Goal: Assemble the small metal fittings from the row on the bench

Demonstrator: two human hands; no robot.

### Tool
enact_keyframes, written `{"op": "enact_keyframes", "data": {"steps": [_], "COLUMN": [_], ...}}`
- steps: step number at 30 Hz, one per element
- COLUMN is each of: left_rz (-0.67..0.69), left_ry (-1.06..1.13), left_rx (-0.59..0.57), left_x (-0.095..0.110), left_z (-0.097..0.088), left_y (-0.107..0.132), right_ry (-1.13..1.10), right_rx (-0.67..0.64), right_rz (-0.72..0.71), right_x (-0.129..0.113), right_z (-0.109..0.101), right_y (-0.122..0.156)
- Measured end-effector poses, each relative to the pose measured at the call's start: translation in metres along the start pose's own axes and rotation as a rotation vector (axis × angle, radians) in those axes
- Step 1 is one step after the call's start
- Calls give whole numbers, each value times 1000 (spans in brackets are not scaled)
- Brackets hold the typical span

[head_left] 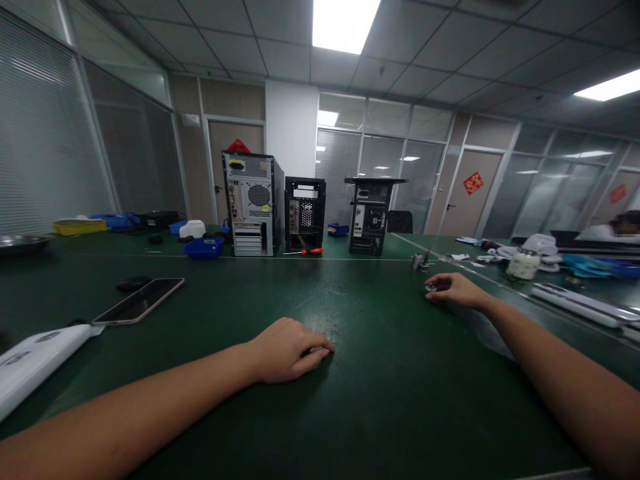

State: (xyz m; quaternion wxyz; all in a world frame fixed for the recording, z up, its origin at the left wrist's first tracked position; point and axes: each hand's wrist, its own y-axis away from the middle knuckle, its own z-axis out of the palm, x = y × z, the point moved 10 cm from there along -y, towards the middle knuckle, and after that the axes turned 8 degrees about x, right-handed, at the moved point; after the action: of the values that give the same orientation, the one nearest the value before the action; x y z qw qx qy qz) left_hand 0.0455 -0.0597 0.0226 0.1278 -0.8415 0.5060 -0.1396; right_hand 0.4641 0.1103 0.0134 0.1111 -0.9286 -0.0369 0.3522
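My left hand (287, 350) rests on the green tabletop (370, 400) near the middle, its fingers curled and the index tip close to the thumb. Whatever lies between those fingers, if anything, is hidden. Farther right and farther away, my right hand (455, 291) pinches a small round silvery piece (431, 288) between thumb and fingers, low over the table. Just beyond that hand stand a few small metal parts (421, 261), one with a thin dark shaft pointing up; their exact kind is too small to tell.
Three computer cases, a tall one (250, 203), a black one (305, 213) and another (369, 217), stand at the back. A red-handled screwdriver (313, 251) lies before them. At left are a phone (143, 300), a white device (40, 360) and a blue bin (203, 247); a jar (523, 265) stands right.
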Motion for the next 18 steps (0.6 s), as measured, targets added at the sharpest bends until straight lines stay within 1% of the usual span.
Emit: {"op": "enact_keyframes", "data": {"steps": [7, 18], "left_rz": [6, -15], "left_ry": [10, 1], "left_rx": [-2, -14], "left_x": [0, -2], "left_z": [0, 2], "left_y": [1, 0], "right_ry": [49, 53], "right_rx": [-9, -3], "right_rz": [-12, -10], "right_x": [2, 3], "right_z": [0, 3], "right_y": [-1, -2]}}
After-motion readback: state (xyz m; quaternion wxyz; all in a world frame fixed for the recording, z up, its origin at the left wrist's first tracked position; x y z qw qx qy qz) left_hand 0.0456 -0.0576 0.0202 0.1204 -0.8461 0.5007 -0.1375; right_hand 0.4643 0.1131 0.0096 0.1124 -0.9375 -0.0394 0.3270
